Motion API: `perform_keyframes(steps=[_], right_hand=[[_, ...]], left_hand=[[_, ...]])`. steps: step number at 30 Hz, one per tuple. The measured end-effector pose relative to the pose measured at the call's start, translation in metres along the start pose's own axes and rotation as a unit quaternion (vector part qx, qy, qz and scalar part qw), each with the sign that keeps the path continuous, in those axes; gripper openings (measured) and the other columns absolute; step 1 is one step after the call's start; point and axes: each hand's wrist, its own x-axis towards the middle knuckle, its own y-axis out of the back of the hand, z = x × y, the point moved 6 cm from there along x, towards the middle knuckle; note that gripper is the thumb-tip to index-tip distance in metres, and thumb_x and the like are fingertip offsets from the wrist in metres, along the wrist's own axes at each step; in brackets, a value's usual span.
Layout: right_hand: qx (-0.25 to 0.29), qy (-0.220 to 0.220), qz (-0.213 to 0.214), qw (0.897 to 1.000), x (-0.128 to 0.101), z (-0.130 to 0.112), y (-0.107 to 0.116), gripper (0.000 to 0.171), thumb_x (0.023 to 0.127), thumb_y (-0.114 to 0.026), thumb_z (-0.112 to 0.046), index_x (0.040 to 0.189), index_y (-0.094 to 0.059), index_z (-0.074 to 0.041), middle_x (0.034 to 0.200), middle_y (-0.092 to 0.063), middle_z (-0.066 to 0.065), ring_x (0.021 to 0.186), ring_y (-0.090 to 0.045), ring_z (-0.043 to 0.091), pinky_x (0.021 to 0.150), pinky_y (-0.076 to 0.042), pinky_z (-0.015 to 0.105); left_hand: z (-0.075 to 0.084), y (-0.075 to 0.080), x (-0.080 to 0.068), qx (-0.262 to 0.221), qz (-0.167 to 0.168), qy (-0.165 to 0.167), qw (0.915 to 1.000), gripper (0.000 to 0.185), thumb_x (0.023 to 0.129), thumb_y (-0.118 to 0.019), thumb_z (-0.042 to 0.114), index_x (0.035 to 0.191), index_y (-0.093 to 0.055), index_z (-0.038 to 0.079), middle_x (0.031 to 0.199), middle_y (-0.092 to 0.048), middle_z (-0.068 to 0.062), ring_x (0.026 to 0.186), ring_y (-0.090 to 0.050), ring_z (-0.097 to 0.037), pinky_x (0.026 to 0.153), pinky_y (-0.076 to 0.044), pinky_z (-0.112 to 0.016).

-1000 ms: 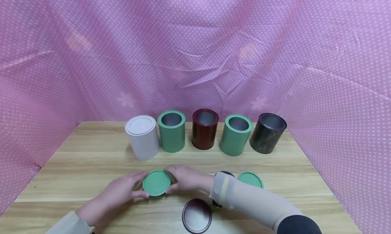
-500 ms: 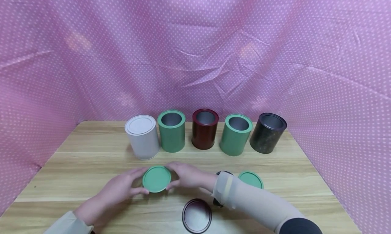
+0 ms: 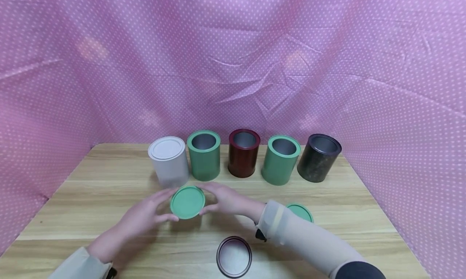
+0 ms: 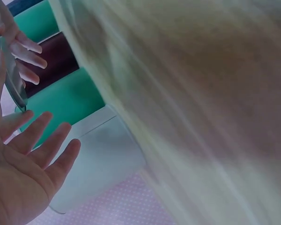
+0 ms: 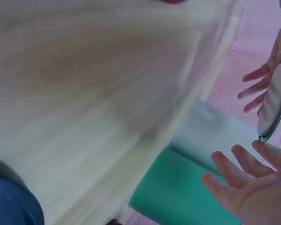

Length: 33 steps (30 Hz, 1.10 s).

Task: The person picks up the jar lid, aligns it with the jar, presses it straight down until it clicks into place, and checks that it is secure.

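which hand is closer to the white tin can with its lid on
Left. The left hand is just in front of the white lidded tin can, holding the round green lid; the right hand holds the lid's other side, farther right.

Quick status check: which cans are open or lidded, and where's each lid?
White can: lidded.
Two green cans, maroon can, dark can: open.
Green lid: held between left hand and right hand.
Second green lid, dark lid: on table.

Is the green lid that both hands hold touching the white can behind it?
Cannot tell. In the head view the green lid overlaps the white can base; the blurred wrist views show no clear contact or gap.
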Motion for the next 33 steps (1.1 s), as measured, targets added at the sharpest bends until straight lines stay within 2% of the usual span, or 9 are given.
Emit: perform_keyframes(steps=[11, 17, 22, 27, 33], right_hand=[[0.044, 0.007, 0.027, 0.999, -0.001, 0.003, 0.025, 0.076, 0.082, -0.077, -0.028, 0.147, -0.041, -0.010, 0.148, -0.045, 0.007, 0.138, -0.041, 0.022, 0.112, -0.038, 0.041], [0.037, 0.008, 0.046, 0.998, 0.001, 0.003, 0.041, 0.077, 0.081, -0.078, -0.029, 0.147, -0.042, -0.010, 0.148, -0.047, 0.007, 0.137, -0.043, 0.022, 0.112, -0.039, 0.041], [0.010, 0.006, 0.064, 0.998, 0.002, 0.003, 0.057, 0.077, 0.081, -0.078, -0.029, 0.146, -0.042, -0.011, 0.147, -0.047, 0.009, 0.137, -0.043, 0.024, 0.112, -0.038, 0.040], [-0.005, 0.004, 0.079, 0.997, 0.004, 0.003, 0.072, 0.077, 0.080, -0.079, -0.029, 0.146, -0.042, -0.012, 0.148, -0.047, 0.009, 0.138, -0.042, 0.024, 0.113, -0.036, 0.040], [0.000, -0.001, 0.078, 0.997, 0.008, 0.007, 0.085, 0.078, 0.081, -0.078, -0.030, 0.148, -0.040, -0.013, 0.149, -0.045, 0.008, 0.139, -0.040, 0.023, 0.114, -0.035, 0.040]], left_hand=[[0.011, 0.019, 0.017, -0.014, 0.017, -0.015, 0.9996, 0.078, 0.075, -0.080, 0.034, 0.141, -0.048, 0.005, 0.140, -0.050, -0.024, 0.125, -0.050, -0.046, 0.093, -0.045, -0.066], [0.016, 0.028, 0.032, -0.003, 0.019, -0.044, 0.9988, 0.079, 0.074, -0.082, 0.031, 0.140, -0.049, 0.003, 0.138, -0.053, -0.023, 0.125, -0.051, -0.044, 0.095, -0.044, -0.065], [0.024, 0.041, 0.047, 0.017, 0.025, -0.070, 0.9971, 0.077, 0.073, -0.083, 0.030, 0.137, -0.052, 0.002, 0.135, -0.056, -0.022, 0.123, -0.053, -0.044, 0.095, -0.045, -0.062], [0.028, 0.050, 0.062, 0.002, 0.009, -0.075, 0.9971, 0.076, 0.075, -0.082, 0.029, 0.139, -0.051, 0.003, 0.138, -0.053, -0.022, 0.128, -0.048, -0.043, 0.101, -0.042, -0.061], [0.030, 0.056, 0.076, -0.013, -0.004, -0.080, 0.9967, 0.077, 0.075, -0.082, 0.027, 0.139, -0.049, -0.002, 0.138, -0.053, -0.023, 0.128, -0.049, -0.041, 0.105, -0.039, -0.057]])
